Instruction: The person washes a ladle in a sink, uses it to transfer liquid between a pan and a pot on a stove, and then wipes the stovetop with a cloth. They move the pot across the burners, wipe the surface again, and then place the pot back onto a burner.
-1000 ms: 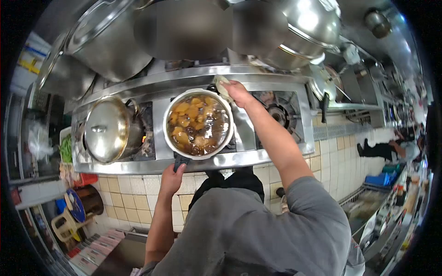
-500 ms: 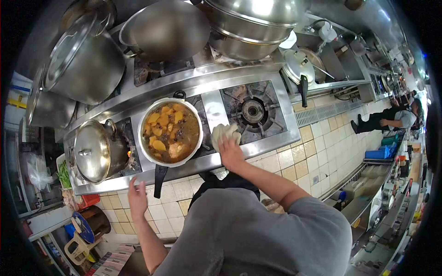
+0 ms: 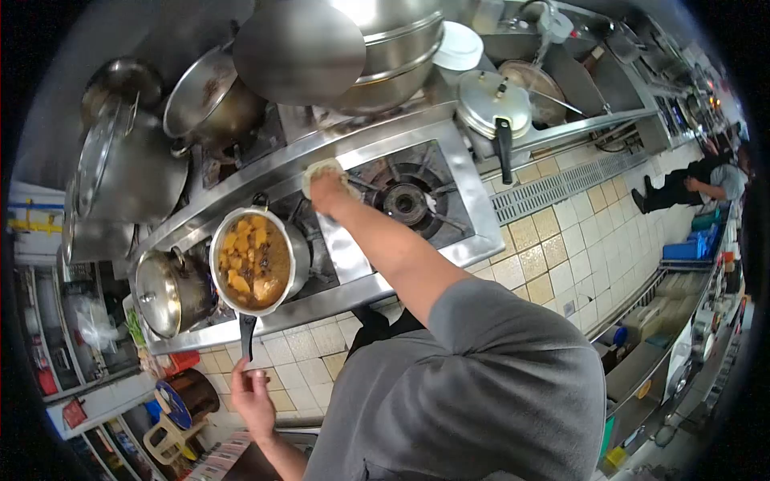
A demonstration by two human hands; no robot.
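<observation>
Steel stove bench (image 3: 473,232), stew pan (image 3: 250,260) on mid burner. R hand (image 3: 327,192), grip clamped on cloth (image 3: 319,170), slid from front strip to back edge beside the open burner, so the wipe is moving on. L hand (image 3: 253,397) grip apart, dropped lower, off pan handle (image 3: 245,333).

Legible text, labels, brands, numbers: none that I can read from where I stand.

Marked items, unreadable:
- blue round lid (image 3: 172,405), lower left: yellow markings, too small.
- printed cartons (image 3: 215,465), bottom left edge: pink and white print, blurred.
- red tag (image 3: 74,413), far lower left: no characters resolvable.
</observation>
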